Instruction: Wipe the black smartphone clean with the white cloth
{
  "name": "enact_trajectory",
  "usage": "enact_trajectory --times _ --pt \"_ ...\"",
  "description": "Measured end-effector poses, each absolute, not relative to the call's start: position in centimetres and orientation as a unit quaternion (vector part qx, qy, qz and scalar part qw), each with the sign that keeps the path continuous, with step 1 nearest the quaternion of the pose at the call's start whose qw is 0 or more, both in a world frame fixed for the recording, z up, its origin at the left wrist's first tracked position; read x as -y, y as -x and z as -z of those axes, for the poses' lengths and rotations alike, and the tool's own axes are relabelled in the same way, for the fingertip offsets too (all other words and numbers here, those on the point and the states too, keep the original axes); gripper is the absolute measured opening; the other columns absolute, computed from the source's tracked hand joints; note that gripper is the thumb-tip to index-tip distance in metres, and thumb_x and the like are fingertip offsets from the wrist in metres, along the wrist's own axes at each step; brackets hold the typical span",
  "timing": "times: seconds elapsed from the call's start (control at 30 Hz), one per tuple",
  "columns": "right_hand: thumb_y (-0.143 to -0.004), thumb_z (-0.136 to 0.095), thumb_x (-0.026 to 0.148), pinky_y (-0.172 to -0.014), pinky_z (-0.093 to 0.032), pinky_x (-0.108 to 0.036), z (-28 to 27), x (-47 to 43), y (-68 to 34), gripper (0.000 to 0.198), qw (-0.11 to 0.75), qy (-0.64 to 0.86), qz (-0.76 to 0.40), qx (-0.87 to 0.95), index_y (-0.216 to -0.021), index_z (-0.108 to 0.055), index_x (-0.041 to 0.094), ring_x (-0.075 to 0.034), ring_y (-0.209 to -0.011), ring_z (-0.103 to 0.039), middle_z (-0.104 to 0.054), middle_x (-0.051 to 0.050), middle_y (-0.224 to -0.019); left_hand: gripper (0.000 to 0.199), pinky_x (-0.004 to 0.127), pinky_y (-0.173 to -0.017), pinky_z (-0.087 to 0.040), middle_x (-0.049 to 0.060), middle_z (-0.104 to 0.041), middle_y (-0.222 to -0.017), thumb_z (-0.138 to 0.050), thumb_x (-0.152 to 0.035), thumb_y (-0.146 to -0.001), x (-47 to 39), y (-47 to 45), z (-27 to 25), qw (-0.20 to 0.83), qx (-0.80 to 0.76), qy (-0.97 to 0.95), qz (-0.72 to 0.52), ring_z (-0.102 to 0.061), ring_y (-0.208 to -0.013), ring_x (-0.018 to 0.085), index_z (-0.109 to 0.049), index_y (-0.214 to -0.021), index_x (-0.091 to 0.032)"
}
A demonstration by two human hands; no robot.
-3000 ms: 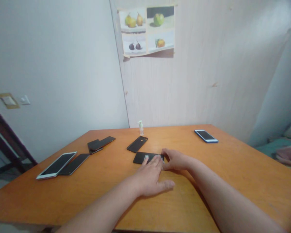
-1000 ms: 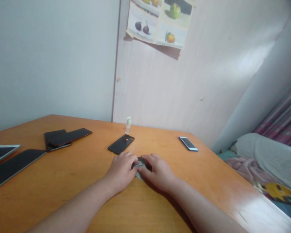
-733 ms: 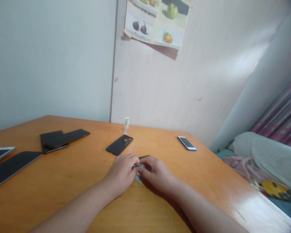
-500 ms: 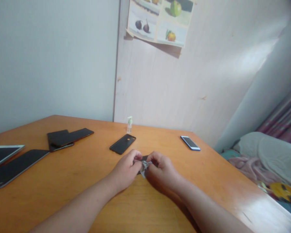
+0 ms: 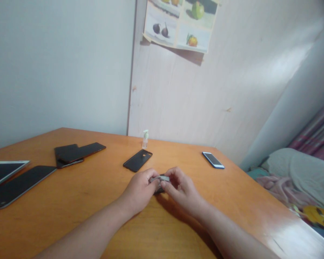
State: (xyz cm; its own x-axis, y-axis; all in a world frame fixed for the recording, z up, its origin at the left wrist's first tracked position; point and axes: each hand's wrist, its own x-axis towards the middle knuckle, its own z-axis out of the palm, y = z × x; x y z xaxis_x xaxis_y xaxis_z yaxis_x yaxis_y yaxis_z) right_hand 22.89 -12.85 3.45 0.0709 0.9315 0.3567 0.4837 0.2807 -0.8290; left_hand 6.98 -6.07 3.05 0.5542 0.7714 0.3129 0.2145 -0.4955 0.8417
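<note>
A small grey cloth (image 5: pixel 165 178) is pinched between the fingertips of both hands, folded into a narrow band. My left hand (image 5: pixel 143 185) is closed on its left end, thumb against fingers. From the other side my right hand (image 5: pixel 182 187) grips the cloth with thumb and forefinger. Under the cloth and fingers lies a flat dark object (image 5: pixel 159 191), mostly hidden; I cannot tell its kind. Just beyond the left hand, a black phone case (image 5: pixel 137 160) rests on the wooden table (image 5: pixel 97 194).
Behind the case stands a small clear pump bottle (image 5: pixel 145 139). A blue-edged phone (image 5: pixel 213 160) lies at the right. On the left are a black phone (image 5: pixel 82 152) on another dark one, a large dark tablet (image 5: pixel 21 187) and a white-framed tablet (image 5: pixel 8 171). Bedding (image 5: pixel 299 180) lies beyond the right edge.
The cloth was bunched with a corner hanging down; now it is drawn into a flatter band between the fingers. My right thumb has lifted and straightened. The view has shifted slightly.
</note>
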Motion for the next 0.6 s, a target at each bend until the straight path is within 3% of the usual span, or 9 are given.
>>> enact_trajectory --times 0.17,0.37,0.5,0.6 --pt "-0.080 -0.057 0.020 -0.056 -0.037 -0.024 -2.7 12.4 -23.2 0.001 0.463 0.577 -0.211 0.639 -0.081 -0.056 0.019 -0.012 -0.062 -0.048 -0.057 0.002 -0.068 0.010 0.024 -0.062 -0.040 -0.001 -0.062 -0.074 -0.054 -0.028 -0.084 6.2 -7.2 -2.9 0.424 -0.313 -0.762 -0.376 -0.056 -0.070 0.015 -0.058 -0.084 -0.019" --pt "-0.078 -0.056 0.016 -0.057 -0.037 -0.024 -2.8 12.2 -23.6 0.005 0.517 0.564 -0.206 0.610 -0.079 -0.054 0.020 -0.011 -0.061 -0.048 -0.055 0.004 -0.066 0.010 0.024 -0.061 -0.041 -0.003 -0.058 -0.072 -0.053 -0.029 -0.086 7.2 -7.4 -3.3 0.493 -0.267 -0.742 -0.367 -0.053 -0.066 0.013 -0.053 -0.083 -0.019" --pt "-0.078 -0.058 0.019 -0.060 -0.039 -0.025 -2.6 11.9 -23.8 0.004 0.544 0.536 -0.259 0.591 -0.081 -0.055 0.020 -0.012 -0.063 -0.051 -0.058 0.003 -0.069 0.015 0.024 -0.063 -0.040 -0.002 -0.057 -0.072 -0.046 -0.028 -0.090 7.6 -7.3 -3.6 0.517 -0.234 -0.739 -0.362 -0.052 -0.069 0.013 -0.056 -0.082 -0.018" --pt "-0.077 -0.060 0.019 -0.062 -0.040 -0.026 -2.4 11.8 -23.8 0.005 0.561 0.502 -0.321 0.576 -0.080 -0.056 0.019 -0.013 -0.066 -0.052 -0.059 0.002 -0.071 0.009 0.023 -0.060 -0.039 -0.003 -0.056 -0.069 -0.053 -0.025 -0.085 7.5 -7.5 -3.5 0.514 -0.256 -0.730 -0.371 -0.050 -0.064 0.012 -0.054 -0.080 -0.018"
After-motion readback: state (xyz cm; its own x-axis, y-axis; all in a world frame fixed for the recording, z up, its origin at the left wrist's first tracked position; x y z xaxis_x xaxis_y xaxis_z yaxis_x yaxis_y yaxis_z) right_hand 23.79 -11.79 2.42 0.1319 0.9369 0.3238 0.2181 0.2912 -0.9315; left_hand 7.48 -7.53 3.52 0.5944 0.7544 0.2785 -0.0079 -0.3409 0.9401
